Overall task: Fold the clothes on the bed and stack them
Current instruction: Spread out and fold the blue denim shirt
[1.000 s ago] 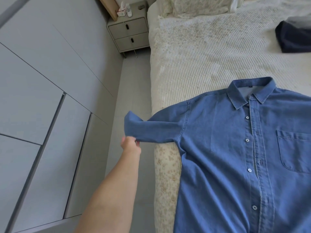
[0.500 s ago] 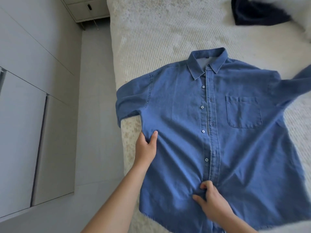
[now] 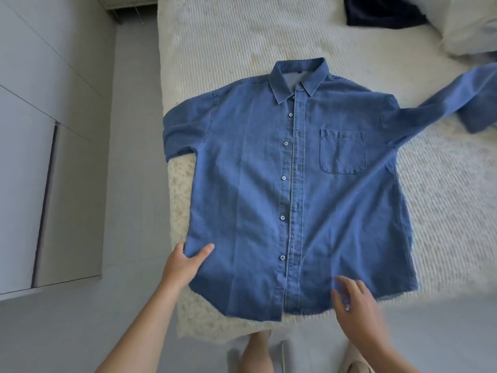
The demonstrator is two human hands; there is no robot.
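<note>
One denim shirt (image 3: 269,184) flat on the bed (image 3: 228,41).
Left hand (image 3: 185,262) pinches its side edge; right hand (image 3: 357,310), blurred, fingers relaxed over the hem; one dark garment (image 3: 382,12) beyond.

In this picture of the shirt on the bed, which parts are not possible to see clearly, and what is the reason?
1. Dark garment, head view: the top edge cuts it off, so its type is unknown.
2. Right hand: motion blur; contact with the denim shirt is uncertain.
3. Left hand: its fingers go under the shirt's side edge and only the thumb shows on top.
4. Sleeve at the right: blurred, its end is unclear.
</note>
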